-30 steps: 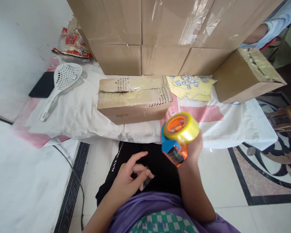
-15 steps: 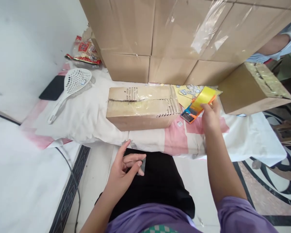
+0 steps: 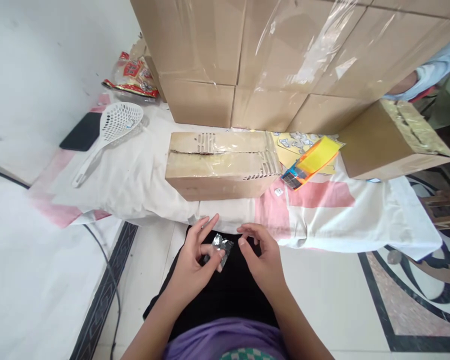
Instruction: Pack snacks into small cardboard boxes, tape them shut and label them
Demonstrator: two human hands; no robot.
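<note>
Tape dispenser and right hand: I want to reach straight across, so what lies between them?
Head view: only white-and-pink cloth lies between the tape dispenser and right hand.

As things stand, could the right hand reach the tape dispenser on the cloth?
Probably yes: the right hand holds nothing, and only bare cloth lies between it and the tape dispenser.

The small packet [image 3: 218,247] pinched in the left hand [image 3: 193,260] looks like crinkled, glossy clear plastic. Beyond it, the low cardboard box [image 3: 219,167] is matt brown with shiny tape. Right of that box lies a glossy plastic tape dispenser [image 3: 310,162]; under it, soft matt cloth [image 3: 135,175]. The floor [image 3: 345,295] is polished stone.
</note>
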